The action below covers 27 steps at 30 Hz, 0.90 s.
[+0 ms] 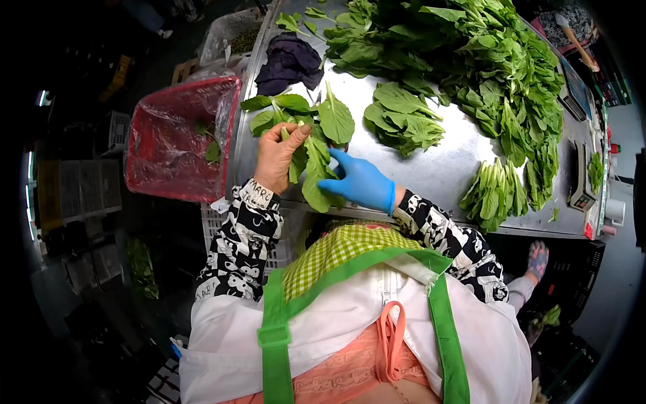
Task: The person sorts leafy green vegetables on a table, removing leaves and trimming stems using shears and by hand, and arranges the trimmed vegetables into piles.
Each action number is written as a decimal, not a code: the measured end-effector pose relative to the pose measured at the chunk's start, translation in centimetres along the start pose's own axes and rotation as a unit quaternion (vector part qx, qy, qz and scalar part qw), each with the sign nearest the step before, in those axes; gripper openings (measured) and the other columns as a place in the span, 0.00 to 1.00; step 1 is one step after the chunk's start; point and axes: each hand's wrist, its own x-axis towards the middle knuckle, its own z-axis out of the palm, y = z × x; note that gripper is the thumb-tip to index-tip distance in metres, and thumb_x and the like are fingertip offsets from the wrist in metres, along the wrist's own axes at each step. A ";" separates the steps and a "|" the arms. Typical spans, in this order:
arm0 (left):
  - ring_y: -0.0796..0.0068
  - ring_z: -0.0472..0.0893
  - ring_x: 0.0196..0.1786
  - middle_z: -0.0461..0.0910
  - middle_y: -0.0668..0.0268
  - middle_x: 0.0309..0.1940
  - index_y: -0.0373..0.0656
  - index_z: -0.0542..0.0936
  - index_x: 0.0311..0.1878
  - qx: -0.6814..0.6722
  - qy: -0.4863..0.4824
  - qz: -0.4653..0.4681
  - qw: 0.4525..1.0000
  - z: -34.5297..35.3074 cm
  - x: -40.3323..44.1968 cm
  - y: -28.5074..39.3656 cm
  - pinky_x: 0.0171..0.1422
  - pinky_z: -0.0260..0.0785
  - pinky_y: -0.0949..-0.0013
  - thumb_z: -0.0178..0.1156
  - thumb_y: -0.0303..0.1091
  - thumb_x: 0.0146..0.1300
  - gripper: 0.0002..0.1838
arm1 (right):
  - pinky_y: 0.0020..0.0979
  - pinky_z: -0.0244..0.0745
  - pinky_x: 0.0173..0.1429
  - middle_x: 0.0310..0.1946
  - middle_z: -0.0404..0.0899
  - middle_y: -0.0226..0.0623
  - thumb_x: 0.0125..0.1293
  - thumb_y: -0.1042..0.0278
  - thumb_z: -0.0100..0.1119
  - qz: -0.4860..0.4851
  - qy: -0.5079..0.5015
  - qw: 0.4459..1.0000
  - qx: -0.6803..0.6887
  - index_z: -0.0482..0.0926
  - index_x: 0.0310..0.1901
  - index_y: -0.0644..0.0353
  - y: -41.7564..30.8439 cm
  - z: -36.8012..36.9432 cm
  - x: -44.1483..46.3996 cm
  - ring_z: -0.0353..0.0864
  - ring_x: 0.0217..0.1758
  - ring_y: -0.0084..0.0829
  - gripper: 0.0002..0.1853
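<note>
Left of centre in the frame, at the near edge of the metal counter [427, 176], a small cluster of leafy greens [313, 176] hangs from the bare left grip [274, 160], its thumb and fingers pinching the pale stems near the top. Just to the right, the right grip [367, 187], in a blue glove, stands with thumb and forefinger spread at the edge of the lowest blade; I cannot tell how firmly they touch it.

The cluster looks light enough for one hand. Its blades seem soft and floppy, likely to crease, tear or bruise under a hard squeeze, while the stems appear stiffer and a little crisp, apt to snap if bent sharply. The stem ends, where the left grip pinches, look the better place to take hold; the blades would suit only a light, flat touch. Any dampness could make them slick against the glove, though wetness is hard to judge here.

A loose leaf [336, 119] lies just above the right grip, and a loose bunch [404, 120] rests at upper centre. The plastic-lined red crate [176, 94] stands at the left.
</note>
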 end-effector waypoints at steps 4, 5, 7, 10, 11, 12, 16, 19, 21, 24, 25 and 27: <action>0.84 0.75 0.26 0.78 0.70 0.25 0.36 0.79 0.33 0.068 0.000 0.004 0.998 -2.1 -1.0 0.9 0.31 0.67 0.80 0.68 0.28 0.55 0.08 | 0.37 0.76 0.40 0.27 0.81 0.48 0.59 0.60 0.53 0.013 -0.067 0.991 0.114 0.76 0.50 0.61 2.7 0.3 0.5 0.82 0.33 0.42 0.20; 0.84 0.75 0.26 0.78 0.70 0.25 0.36 0.79 0.33 0.067 0.002 0.004 0.998 -2.9 -1.0 0.6 0.31 0.67 0.80 0.68 0.28 0.55 0.08 | 0.37 0.76 0.40 0.27 0.81 0.48 0.59 0.60 0.53 0.012 -0.069 0.991 0.113 0.76 0.50 0.61 3.2 0.2 0.5 0.82 0.33 0.42 0.20; 0.84 0.75 0.25 0.78 0.70 0.24 0.36 0.79 0.32 0.121 -0.025 0.027 0.992 -3.7 -1.1 0.8 0.29 0.67 0.79 0.68 0.28 0.55 0.08 | 0.37 0.75 0.41 0.29 0.81 0.47 0.58 0.62 0.51 -0.025 -0.044 0.999 0.001 0.81 0.42 0.58 2.3 -1.0 0.5 0.81 0.32 0.43 0.15; 0.85 0.73 0.25 0.78 0.71 0.22 0.37 0.80 0.30 0.223 -0.116 -0.061 0.966 -5.7 -1.7 1.6 0.29 0.65 0.79 0.69 0.29 0.53 0.08 | 0.38 0.75 0.42 0.30 0.81 0.46 0.56 0.61 0.50 -0.044 -0.090 0.980 -0.172 0.82 0.39 0.56 1.5 -3.6 0.8 0.81 0.33 0.45 0.14; 0.86 0.72 0.24 0.77 0.71 0.22 0.37 0.80 0.30 0.298 -0.179 -0.126 0.929 -6.7 -1.7 1.9 0.29 0.64 0.79 0.70 0.29 0.52 0.08 | 0.39 0.75 0.42 0.31 0.81 0.46 0.56 0.60 0.50 -0.045 -0.135 0.958 -0.248 0.83 0.38 0.56 1.4 -4.5 0.8 0.81 0.34 0.45 0.14; 0.86 0.71 0.25 0.76 0.71 0.21 0.36 0.80 0.28 0.417 -0.222 -0.088 0.877 -7.7 -1.6 2.0 0.29 0.63 0.78 0.70 0.30 0.51 0.10 | 0.39 0.74 0.39 0.28 0.80 0.47 0.53 0.65 0.51 -0.047 -0.144 0.953 -0.261 0.83 0.37 0.58 1.1 -5.3 0.7 0.79 0.33 0.46 0.13; 0.86 0.73 0.29 0.77 0.71 0.24 0.35 0.79 0.29 0.500 -0.216 -0.081 0.835 -8.3 -2.0 3.7 0.34 0.65 0.78 0.65 0.32 0.57 0.10 | 0.40 0.74 0.37 0.26 0.80 0.48 0.55 0.63 0.51 -0.054 -0.098 0.946 -0.305 0.83 0.34 0.59 1.3 -6.5 1.7 0.79 0.29 0.46 0.12; 0.85 0.74 0.30 0.78 0.70 0.25 0.35 0.79 0.30 0.402 -0.238 -0.085 0.880 -7.4 -2.0 3.7 0.36 0.66 0.78 0.62 0.33 0.60 0.10 | 0.37 0.75 0.46 0.39 0.81 0.49 0.60 0.55 0.57 -0.089 -0.031 0.994 -0.049 0.76 0.52 0.63 0.2 -5.2 2.6 0.81 0.39 0.43 0.23; 0.82 0.76 0.31 0.79 0.68 0.26 0.35 0.78 0.33 0.297 -0.238 -0.133 0.915 -6.6 -2.1 3.7 0.39 0.69 0.76 0.60 0.33 0.62 0.09 | 0.32 0.73 0.52 0.46 0.80 0.48 0.62 0.52 0.57 -0.077 -0.007 0.986 -0.144 0.71 0.58 0.62 -1.1 -5.0 2.5 0.81 0.46 0.41 0.28; 0.76 0.79 0.31 0.78 0.66 0.25 0.36 0.77 0.35 0.237 -0.250 -0.142 0.928 -7.0 -1.8 3.1 0.39 0.71 0.74 0.56 0.34 0.65 0.10 | 0.38 0.74 0.48 0.39 0.80 0.49 0.57 0.48 0.58 -0.032 0.117 0.986 -0.115 0.76 0.50 0.64 2.3 -8.0 2.9 0.80 0.42 0.47 0.28; 0.75 0.79 0.31 0.77 0.66 0.24 0.35 0.77 0.35 0.195 -0.249 -0.124 0.941 -7.3 -1.7 2.6 0.39 0.72 0.74 0.54 0.35 0.66 0.11 | 0.38 0.74 0.48 0.38 0.80 0.50 0.57 0.51 0.58 0.010 0.161 0.981 -0.110 0.78 0.48 0.64 3.7 -9.9 2.8 0.79 0.41 0.48 0.24; 0.72 0.80 0.30 0.74 0.67 0.21 0.36 0.75 0.36 0.185 -0.242 -0.123 0.945 -7.2 -1.5 2.3 0.35 0.73 0.73 0.52 0.37 0.67 0.12 | 0.36 0.74 0.48 0.43 0.80 0.47 0.59 0.63 0.56 -0.044 0.354 0.918 -0.173 0.77 0.51 0.60 10.6 -13.5 3.3 0.80 0.41 0.44 0.19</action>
